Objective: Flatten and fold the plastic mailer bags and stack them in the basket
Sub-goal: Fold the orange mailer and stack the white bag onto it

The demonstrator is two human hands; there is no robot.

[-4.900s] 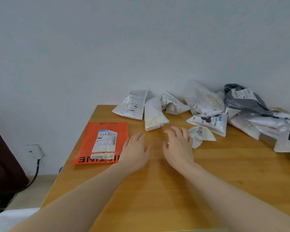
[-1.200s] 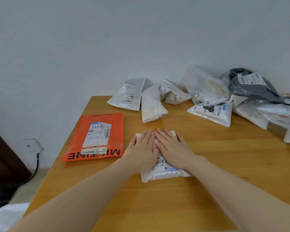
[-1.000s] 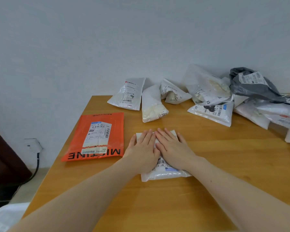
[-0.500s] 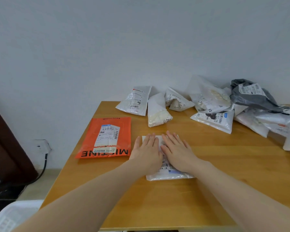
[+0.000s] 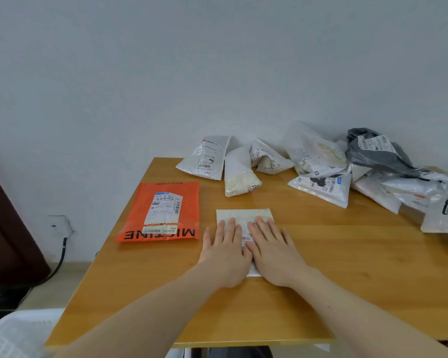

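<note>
A small white mailer bag [image 5: 243,215] with a shipping label lies flat on the wooden table [image 5: 347,267]. Side by side on top of it, palms down with fingers spread, rest my left hand [image 5: 224,254] and my right hand [image 5: 272,251]. They cover most of the bag; only its far edge and a sliver of its near edge show. An orange mailer [image 5: 161,211] lies flat to the left. A white basket [image 5: 18,332] sits low at the bottom left, beside the table.
Several white mailers [image 5: 238,169] lie along the back edge against the wall. A heap of white bags and a grey bag [image 5: 373,153] fills the back right corner. A wall socket with a black cable [image 5: 60,226] is left of the table.
Both hands slid toward me along the white mailer, uncovering its far edge. The view tilted up, bringing the table's near edge and the basket into sight.
</note>
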